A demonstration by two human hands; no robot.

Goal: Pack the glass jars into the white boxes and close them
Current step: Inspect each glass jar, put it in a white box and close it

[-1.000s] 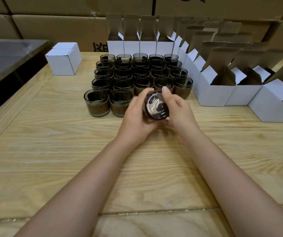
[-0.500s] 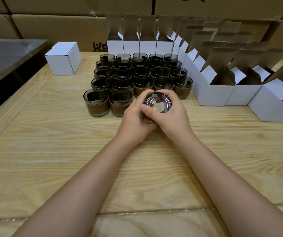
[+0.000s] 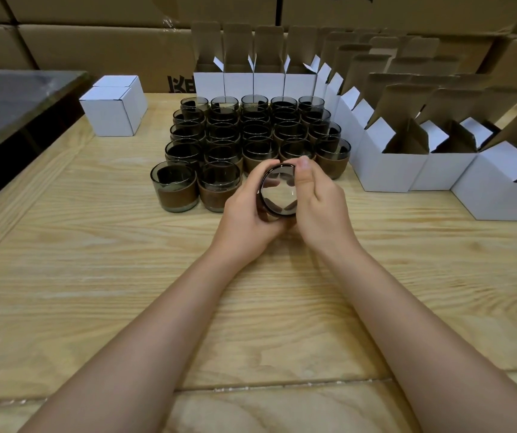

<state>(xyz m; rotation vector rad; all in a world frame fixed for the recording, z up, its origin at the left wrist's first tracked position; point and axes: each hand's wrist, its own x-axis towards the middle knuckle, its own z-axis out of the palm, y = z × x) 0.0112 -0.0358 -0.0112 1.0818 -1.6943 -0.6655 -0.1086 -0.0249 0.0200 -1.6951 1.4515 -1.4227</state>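
A smoky glass jar (image 3: 277, 192) is held on its side above the wooden table, its round end facing me. My left hand (image 3: 247, 207) cups it from the left and below. My right hand (image 3: 318, 204) grips it from the right, thumb along the rim. Behind them stand several more dark jars with brown bands (image 3: 219, 142) in tight rows. Open white boxes (image 3: 385, 164) with raised flaps line the right side, and more open boxes (image 3: 238, 82) stand along the back.
Two closed white boxes (image 3: 110, 110) sit at the back left. A dark metal surface (image 3: 10, 101) borders the table's left side. Large brown cartons (image 3: 94, 42) form a wall behind. Bare wooden tabletop (image 3: 94, 276) lies in front of me.
The jar has been turned in both hands. My right thumb shifted from across the jar's front to its right rim, leaving the round end uncovered.
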